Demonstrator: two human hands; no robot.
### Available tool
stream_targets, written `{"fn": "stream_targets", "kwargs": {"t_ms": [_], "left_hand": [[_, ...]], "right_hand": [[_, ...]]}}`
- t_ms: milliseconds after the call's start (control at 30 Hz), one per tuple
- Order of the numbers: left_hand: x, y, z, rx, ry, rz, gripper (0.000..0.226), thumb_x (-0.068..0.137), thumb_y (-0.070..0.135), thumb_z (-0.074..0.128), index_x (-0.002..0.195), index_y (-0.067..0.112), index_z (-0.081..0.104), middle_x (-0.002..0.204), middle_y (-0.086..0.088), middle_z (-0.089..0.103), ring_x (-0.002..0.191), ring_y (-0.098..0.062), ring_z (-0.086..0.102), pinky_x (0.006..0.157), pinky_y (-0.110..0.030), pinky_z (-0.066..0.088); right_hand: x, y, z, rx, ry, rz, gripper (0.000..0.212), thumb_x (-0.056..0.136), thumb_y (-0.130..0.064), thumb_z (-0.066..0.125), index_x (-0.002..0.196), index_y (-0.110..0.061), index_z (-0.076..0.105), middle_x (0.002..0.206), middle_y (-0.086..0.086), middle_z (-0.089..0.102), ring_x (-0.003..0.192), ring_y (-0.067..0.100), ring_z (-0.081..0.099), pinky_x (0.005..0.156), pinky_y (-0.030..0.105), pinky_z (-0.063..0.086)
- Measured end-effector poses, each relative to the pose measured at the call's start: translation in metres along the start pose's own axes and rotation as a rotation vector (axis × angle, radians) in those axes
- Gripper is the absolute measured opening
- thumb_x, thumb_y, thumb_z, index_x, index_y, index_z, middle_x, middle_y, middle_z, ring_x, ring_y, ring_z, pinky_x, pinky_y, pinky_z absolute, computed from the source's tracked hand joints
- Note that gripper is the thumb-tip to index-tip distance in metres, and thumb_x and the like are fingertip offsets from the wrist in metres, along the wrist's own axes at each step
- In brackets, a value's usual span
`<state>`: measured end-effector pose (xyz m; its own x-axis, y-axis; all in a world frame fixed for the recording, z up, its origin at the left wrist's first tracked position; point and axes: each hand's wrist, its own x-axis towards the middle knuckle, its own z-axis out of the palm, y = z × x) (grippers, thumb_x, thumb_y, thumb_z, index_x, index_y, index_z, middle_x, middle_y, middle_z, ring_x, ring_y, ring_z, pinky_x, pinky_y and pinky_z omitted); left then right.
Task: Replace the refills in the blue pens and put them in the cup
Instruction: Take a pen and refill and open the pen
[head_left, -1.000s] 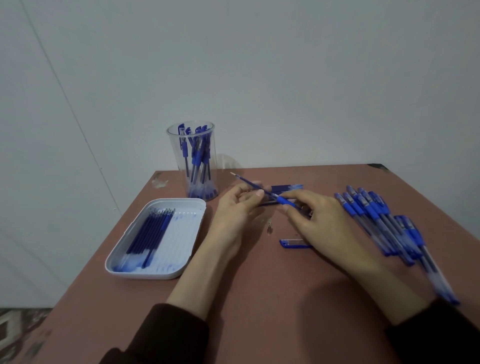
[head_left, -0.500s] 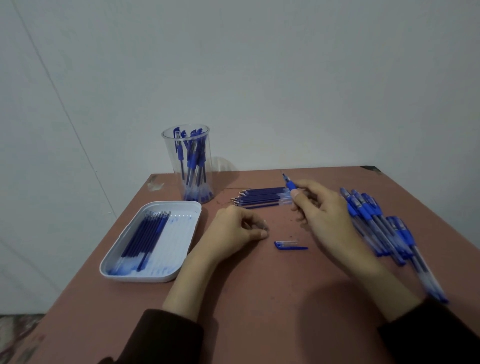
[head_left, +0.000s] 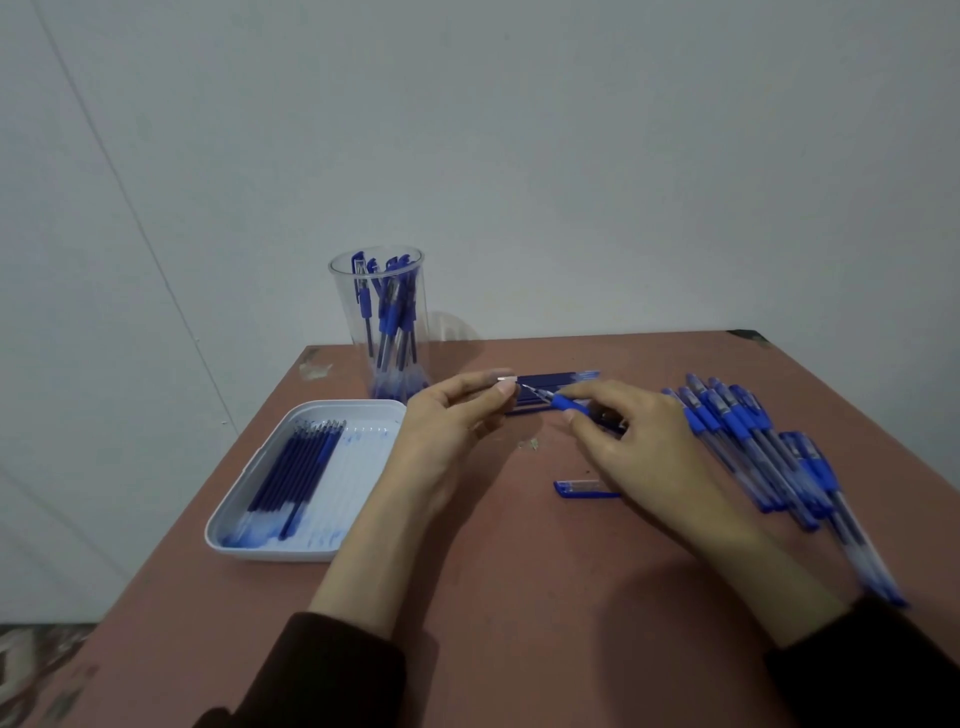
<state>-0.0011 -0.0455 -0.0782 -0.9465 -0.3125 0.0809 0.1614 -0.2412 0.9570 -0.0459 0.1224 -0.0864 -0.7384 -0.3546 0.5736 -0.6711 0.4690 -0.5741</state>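
Between the cup (head_left: 387, 332) and pen pile (head_left: 769, 447), right hand (head_left: 644, 447) grips a pen (head_left: 563, 402), left hand (head_left: 452, 415) pinching its tip.

Blue pens (head_left: 753, 447) right of the clear cup (head_left: 382, 322); white tray (head_left: 260, 499) left; reddish-brown table (head_left: 519, 597).

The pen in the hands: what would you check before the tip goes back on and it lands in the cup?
1. Right hand grips the pen by its blue sleeve: ok.
2. Left hand pinches a small silvery tip piece: ok.
3. Refill fully seated in the barrel: cannot tell, fingers cover it.
4. Tip piece lined up with the pen's point: ok, they nearly meet.
5. Cap within reach on the table: ok.
6. Cup upright with room left: ok, though already fairly full.
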Motion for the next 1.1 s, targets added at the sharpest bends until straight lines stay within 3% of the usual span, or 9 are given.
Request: {"fn": "stream_targets", "kwargs": {"t_ms": [267,400,533,600,633,700,833,933,1100], "left_hand": [[0.000,-0.010,0.003,0.123,-0.090,-0.036,0.010,0.084,0.008,0.067,0.092,0.005,0.071,0.077,-0.002,0.071,0.071,-0.009,0.061,0.066,-0.017,0.050],[-0.001,-0.008,0.008,0.014,-0.163,-0.056,0.009,0.088,0.007,0.061,0.091,0.006,0.069,0.077,-0.004,0.070,0.068,-0.011,0.062,0.065,-0.018,0.050],[-0.004,-0.006,0.014,-0.098,-0.206,-0.055,0.013,0.090,0.005,0.054,0.095,0.007,0.066,0.071,-0.001,0.070,0.061,-0.007,0.063,0.058,-0.016,0.049],[-0.005,-0.007,0.015,-0.103,-0.189,-0.025,0.013,0.087,0.013,0.061,0.096,0.008,0.069,0.072,0.000,0.069,0.068,-0.013,0.063,0.073,-0.025,0.053],[-0.004,-0.008,0.015,-0.091,-0.173,-0.011,0.016,0.084,0.019,0.067,0.096,0.011,0.072,0.076,-0.002,0.069,0.075,-0.019,0.062,0.085,-0.036,0.051],[-0.004,-0.009,0.015,-0.066,-0.127,0.015,0.025,0.076,0.028,0.074,0.099,0.017,0.074,0.087,-0.004,0.069,0.084,-0.025,0.061,0.102,-0.055,0.038],[-0.005,-0.006,0.014,-0.066,-0.069,0.024,0.033,0.071,0.032,0.079,0.098,0.014,0.073,0.107,-0.020,0.068,0.107,-0.044,0.060,0.104,-0.063,0.035],[-0.008,-0.005,0.016,-0.058,-0.108,0.000,0.031,0.080,0.033,0.072,0.101,0.011,0.073,0.106,-0.024,0.067,0.097,-0.039,0.060,0.103,-0.061,0.036],[-0.009,-0.006,0.018,-0.020,-0.150,0.026,0.039,0.076,0.044,0.073,0.104,0.017,0.072,0.100,-0.014,0.069,0.097,-0.032,0.062,0.105,-0.062,0.035]], "right_hand": [[-0.001,-0.004,-0.001,-0.016,-0.060,0.004,0.021,0.087,-0.020,0.062,0.105,-0.024,0.071,0.086,-0.013,0.068,0.077,0.003,0.060,0.069,0.023,0.050],[0.000,-0.007,-0.001,0.218,-0.107,0.140,0.015,0.090,-0.019,0.058,0.093,-0.022,0.073,0.066,0.002,0.066,0.061,0.020,0.059,0.063,0.040,0.051],[0.002,-0.012,-0.003,0.432,-0.175,0.234,0.019,0.093,-0.019,0.054,0.084,-0.021,0.071,0.058,0.002,0.059,0.049,0.015,0.045,0.050,0.028,0.038],[0.002,-0.015,-0.003,0.451,-0.203,0.221,0.019,0.094,-0.019,0.054,0.085,-0.021,0.071,0.057,-0.001,0.057,0.049,0.013,0.044,0.049,0.023,0.036],[0.001,-0.016,-0.002,0.457,-0.215,0.210,0.019,0.094,-0.020,0.054,0.087,-0.022,0.071,0.057,-0.002,0.057,0.049,0.012,0.043,0.049,0.022,0.036],[0.001,-0.018,-0.002,0.502,-0.206,0.201,0.021,0.094,-0.019,0.054,0.083,-0.025,0.070,0.056,-0.003,0.056,0.050,0.016,0.042,0.050,0.026,0.036],[0.002,-0.019,-0.004,0.544,-0.131,0.198,0.021,0.094,-0.015,0.054,0.081,-0.021,0.070,0.059,0.001,0.056,0.050,0.015,0.039,0.050,0.029,0.036],[0.001,-0.017,-0.003,0.483,-0.129,0.215,0.017,0.093,-0.020,0.055,0.090,-0.024,0.071,0.060,0.000,0.058,0.051,0.017,0.043,0.050,0.029,0.037],[-0.001,-0.022,-0.005,0.513,-0.185,0.183,0.018,0.093,-0.018,0.054,0.089,-0.023,0.071,0.060,0.004,0.057,0.051,0.016,0.043,0.049,0.024,0.038]]}}
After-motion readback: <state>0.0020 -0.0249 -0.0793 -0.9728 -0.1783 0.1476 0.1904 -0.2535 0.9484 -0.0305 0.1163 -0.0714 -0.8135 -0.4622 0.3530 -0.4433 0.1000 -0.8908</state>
